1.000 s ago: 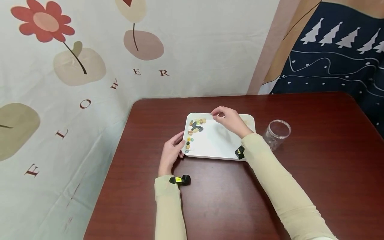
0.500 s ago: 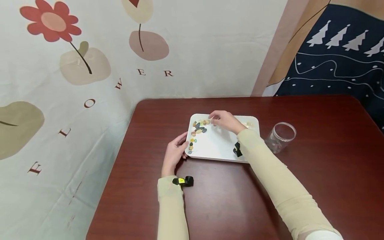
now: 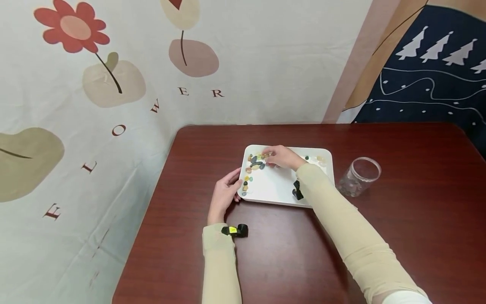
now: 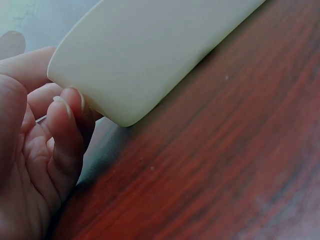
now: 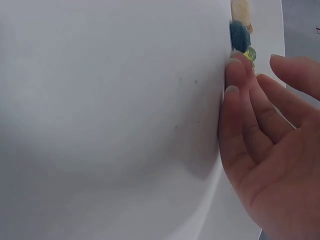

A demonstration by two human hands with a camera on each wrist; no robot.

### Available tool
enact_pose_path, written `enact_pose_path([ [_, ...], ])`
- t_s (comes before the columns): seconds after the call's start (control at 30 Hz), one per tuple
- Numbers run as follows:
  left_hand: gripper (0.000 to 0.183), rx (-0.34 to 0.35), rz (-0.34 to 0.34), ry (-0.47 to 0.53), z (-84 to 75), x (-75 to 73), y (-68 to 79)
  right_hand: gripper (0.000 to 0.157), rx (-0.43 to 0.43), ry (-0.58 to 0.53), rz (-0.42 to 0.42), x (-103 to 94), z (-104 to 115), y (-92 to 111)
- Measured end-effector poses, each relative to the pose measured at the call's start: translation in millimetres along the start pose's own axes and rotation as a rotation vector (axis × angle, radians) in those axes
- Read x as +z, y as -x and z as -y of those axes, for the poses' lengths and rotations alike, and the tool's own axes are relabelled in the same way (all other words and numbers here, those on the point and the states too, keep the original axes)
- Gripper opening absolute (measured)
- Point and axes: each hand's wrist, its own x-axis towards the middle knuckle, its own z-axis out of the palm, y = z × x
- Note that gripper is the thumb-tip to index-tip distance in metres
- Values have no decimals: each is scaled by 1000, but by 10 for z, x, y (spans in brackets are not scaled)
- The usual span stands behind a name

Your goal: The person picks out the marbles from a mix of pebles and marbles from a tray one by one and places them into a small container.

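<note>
A white tray [image 3: 273, 185] lies on the table with several small coloured stones along its far and left edges. My left hand [image 3: 223, 195] grips the tray's near-left corner, the thumb over the rim; the left wrist view shows fingers [image 4: 67, 120] curled beside the tray's outer wall. Over the far-left part of the tray is my right hand [image 3: 282, 157], fingertips at the row of stones [image 3: 262, 156]. Seen from the right wrist, its loosely bent fingers [image 5: 235, 110] rest on the tray near a dark blue stone [image 5: 240, 36], and no stone shows between thumb and forefinger.
Right of the tray stands a clear jar [image 3: 358, 176] with small pieces at its bottom. A dark green stone [image 3: 306, 157] and pale stones [image 3: 320, 159] lie at the tray's far-right side. A printed cloth [image 3: 265, 63] hangs behind the table.
My right hand has moved left and lower along the tray's far edge, down to the stones. The dark green stone now shows behind it. My left hand stays at the corner; the whole view shifted slightly.
</note>
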Motion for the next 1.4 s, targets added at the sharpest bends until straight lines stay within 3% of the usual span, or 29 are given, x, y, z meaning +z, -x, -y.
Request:
enact_pose_path([
  [0.4, 41, -5, 9, -8, -27, 23, 9, 24, 30, 45, -33, 69, 19, -45],
  [0.77, 41, 7, 13, 3, -16, 15, 2, 14, -5, 210, -84, 115, 32, -93],
  [1.07, 41, 6, 9, -3, -5, 0, 1, 9, -13, 283, -90, 136, 38, -102],
  [1.4, 41, 19, 5, -1, 8, -11, -14, 14, 2, 232, -53, 42, 126, 25],
])
